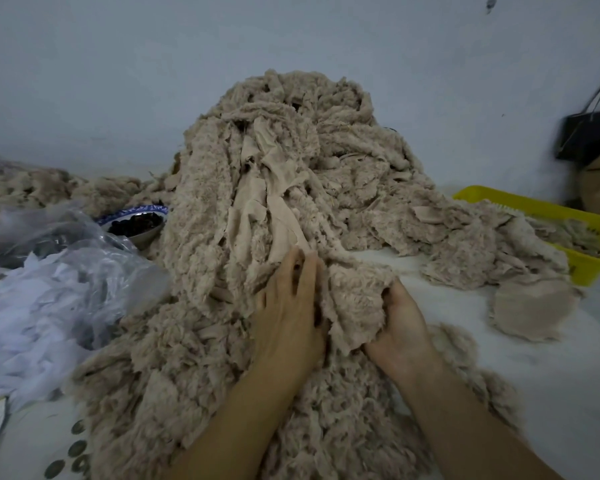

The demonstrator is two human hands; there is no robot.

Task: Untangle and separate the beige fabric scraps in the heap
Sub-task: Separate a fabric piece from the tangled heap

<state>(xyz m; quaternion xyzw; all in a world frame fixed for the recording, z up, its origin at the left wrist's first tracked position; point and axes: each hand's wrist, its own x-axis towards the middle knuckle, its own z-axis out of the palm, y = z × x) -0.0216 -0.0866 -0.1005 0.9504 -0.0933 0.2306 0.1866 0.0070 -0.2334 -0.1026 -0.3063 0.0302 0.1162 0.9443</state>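
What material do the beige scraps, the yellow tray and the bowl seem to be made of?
Beige scraps: fuzzy pile fabric with smooth woven backing, judging by the tufts and flat undersides. Yellow tray: probably moulded plastic, uniform and slightly glossy. Bowl: likely glazed ceramic, with a blue-patterned rim.

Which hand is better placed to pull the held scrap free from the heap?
Right hand: it grips the scrap beside bare table. Left hand lies flat on the heap, suited to holding it down.

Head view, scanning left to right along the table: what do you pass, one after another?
Clear plastic bag of white scraps → blue-rimmed bowl of dark pieces → tall beige heap → left hand → right hand, gripping a fuzzy scrap → loose flat beige piece → yellow tray → dark bag hanging on the wall.
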